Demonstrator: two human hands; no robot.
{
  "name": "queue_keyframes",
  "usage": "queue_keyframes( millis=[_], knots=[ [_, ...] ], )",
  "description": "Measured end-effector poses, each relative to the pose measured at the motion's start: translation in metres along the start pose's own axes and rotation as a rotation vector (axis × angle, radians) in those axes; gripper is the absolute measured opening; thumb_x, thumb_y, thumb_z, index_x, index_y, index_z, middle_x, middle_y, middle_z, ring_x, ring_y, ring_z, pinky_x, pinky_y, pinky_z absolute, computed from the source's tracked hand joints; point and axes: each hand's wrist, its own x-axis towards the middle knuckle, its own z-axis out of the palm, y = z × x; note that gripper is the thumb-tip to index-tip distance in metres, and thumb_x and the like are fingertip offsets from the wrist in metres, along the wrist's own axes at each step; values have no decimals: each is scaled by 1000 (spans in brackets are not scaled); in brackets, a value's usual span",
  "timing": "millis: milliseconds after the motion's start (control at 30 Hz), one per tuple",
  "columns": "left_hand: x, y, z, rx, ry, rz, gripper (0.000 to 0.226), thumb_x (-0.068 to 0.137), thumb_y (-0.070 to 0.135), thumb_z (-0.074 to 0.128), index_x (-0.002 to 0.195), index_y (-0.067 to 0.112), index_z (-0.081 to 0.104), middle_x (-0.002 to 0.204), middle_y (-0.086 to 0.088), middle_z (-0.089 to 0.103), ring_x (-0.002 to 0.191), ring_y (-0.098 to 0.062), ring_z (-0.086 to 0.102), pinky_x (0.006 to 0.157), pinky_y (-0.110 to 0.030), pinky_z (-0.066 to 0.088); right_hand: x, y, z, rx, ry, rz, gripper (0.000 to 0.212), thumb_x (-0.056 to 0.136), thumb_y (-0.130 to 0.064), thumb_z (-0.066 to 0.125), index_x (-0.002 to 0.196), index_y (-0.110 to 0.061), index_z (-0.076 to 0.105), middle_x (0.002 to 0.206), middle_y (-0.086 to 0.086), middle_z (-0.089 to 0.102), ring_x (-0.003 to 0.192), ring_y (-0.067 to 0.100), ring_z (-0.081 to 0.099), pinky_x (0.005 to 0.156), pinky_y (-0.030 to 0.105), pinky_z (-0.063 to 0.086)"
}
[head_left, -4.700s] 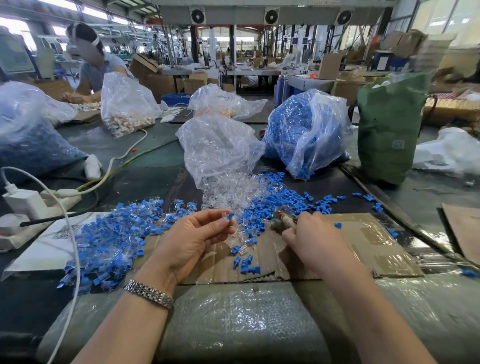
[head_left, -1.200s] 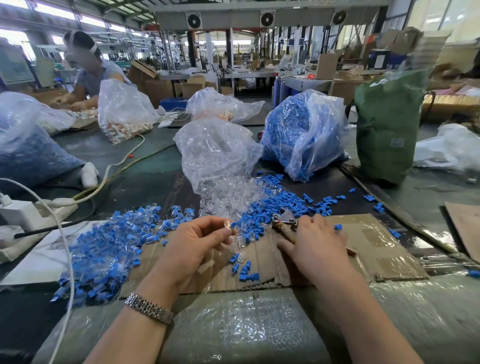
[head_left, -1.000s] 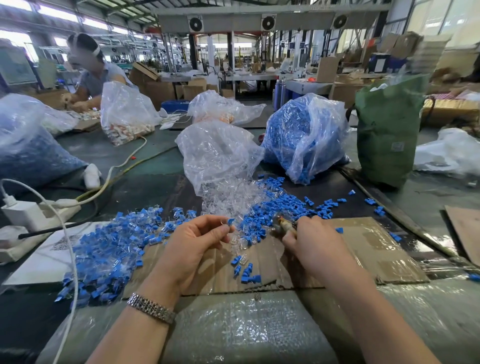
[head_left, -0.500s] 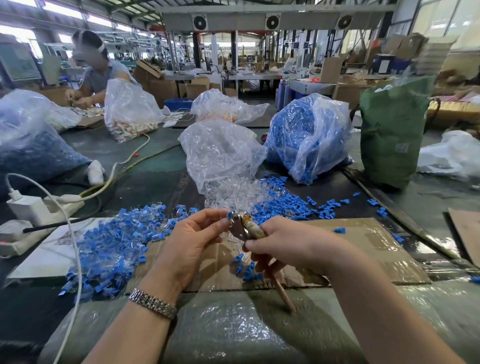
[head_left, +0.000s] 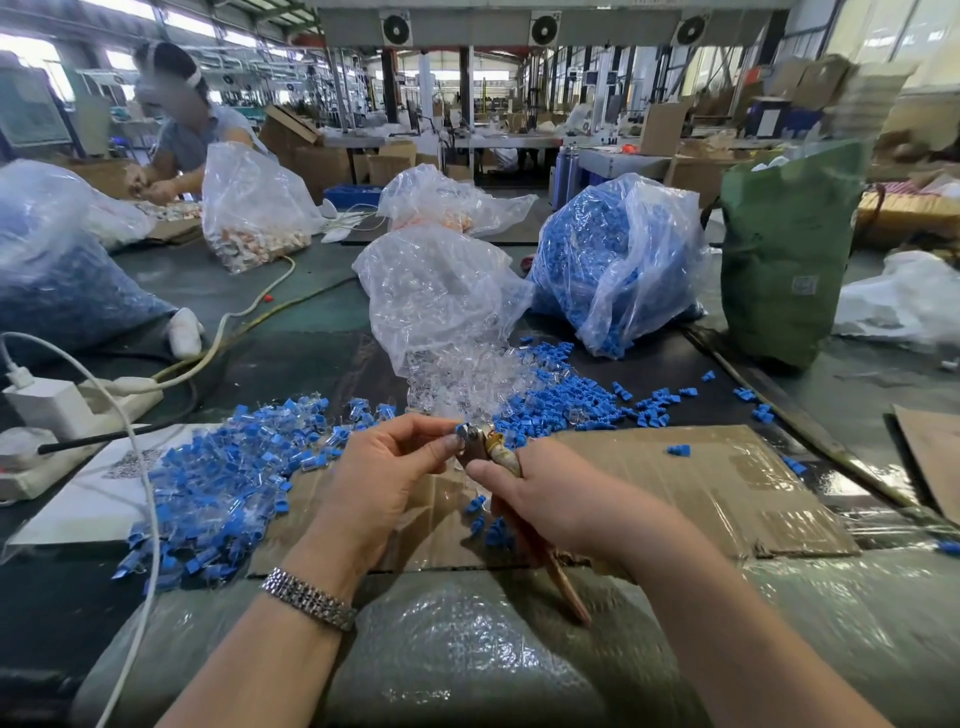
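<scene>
Pliers (head_left: 475, 447) gripped in the right hand (head_left: 561, 499) point head-away, handles trailing back toward the body; the left hand (head_left: 384, 478) pinches a blue cap (head_left: 461, 430) against their head. Beyond both hands, a clear bag (head_left: 441, 291) spills clear pieces (head_left: 467, 374); right of it a second bag (head_left: 613, 260) holds blue ones

Small blue cap (head_left: 461, 429) at nose of tilted pliers (head_left: 479, 445)

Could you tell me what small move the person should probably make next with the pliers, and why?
Probably close the pliers gently on the small blue piece. The left hand pinches that piece right at the tool's metal head, and the right hand grips the handles; whether it sits fully inside cannot be told.
</scene>
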Motion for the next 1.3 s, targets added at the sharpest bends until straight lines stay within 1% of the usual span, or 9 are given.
queue_keyframes(
  millis=[233, 367, 467, 533, 667, 767, 867, 1133, 1300],
  knots=[
    [-2, 4, 2, 86, 73, 63, 16, 78, 28, 78, 93, 31, 79, 90, 1, 78, 79, -10, 69, 74, -25, 58, -3, 3, -8, 137, -61, 46, 56, 96, -62, 50, 83, -8, 61, 71, 7, 57, 63, 24, 60, 81, 51, 60],
    [3, 1, -10, 410, 499, 134, 11, 90, 18, 75, 92, 27, 70, 90, 6, 72, 84, -11, 68, 74, -29, 56, 7, 19, -21, -30, 137, 134, 45, 95, -58, 55, 84, -15, 58, 77, 0, 60, 65, 17, 56, 61, 32, 46],
    [4, -1, -13, 723, 699, 128, 27, 86, 3, 67, 107, 20, 62, 109, -4, 55, 91, -21, 58, 75, -35, 48, 14, 36, -22, -337, 320, 273, 43, 97, -57, 52, 110, -16, 54, 115, 8, 52, 94, 25, 60, 83, 39, 51],
    [3, 0, -8, 791, 645, 198, 31, 85, 1, 64, 109, 20, 61, 109, -2, 52, 86, -16, 55, 69, -24, 43, 17, 48, -17, -468, 358, 335, 52, 96, -58, 52, 124, -15, 49, 127, 12, 46, 111, 30, 56, 95, 47, 49],
    [1, -3, 7, 877, 193, 232, 27, 94, 12, 66, 115, 28, 64, 107, 13, 53, 90, 3, 54, 73, -5, 45, 21, 57, -6, -556, 445, 327, 58, 92, -62, 55, 127, -17, 47, 130, 10, 45, 124, 31, 45, 98, 48, 42],
    [2, -7, 8, 985, -17, 157, 40, 96, 22, 64, 134, 32, 57, 123, 16, 43, 111, -1, 50, 96, -20, 49, 26, 50, -4, -569, 505, 138, 38, 95, -41, 61, 125, -23, 46, 129, 3, 40, 126, 26, 36, 102, 48, 34],
    [0, -5, 10, 963, -19, 174, 31, 96, 23, 65, 126, 33, 61, 119, 18, 45, 114, -3, 50, 102, -28, 50, 32, 42, -5, -609, 444, -47, 26, 95, -19, 56, 118, -31, 56, 121, -5, 42, 121, 21, 35, 100, 47, 29],
    [-2, -3, 12, 908, -12, 204, 17, 94, 22, 69, 107, 33, 67, 102, 20, 51, 93, 2, 54, 80, -16, 47, 37, 47, 10, -571, 483, -167, 15, 97, -37, 58, 111, -37, 62, 116, -12, 47, 117, 17, 31, 95, 45, 20],
    [-1, -5, 10, 923, -2, 171, 16, 92, 24, 71, 104, 34, 66, 102, 17, 54, 94, 0, 55, 84, -17, 49, 36, 50, 14, -605, 518, -244, 12, 98, -40, 55, 107, -36, 62, 113, -15, 51, 112, 16, 33, 86, 38, 17]
  ],
)
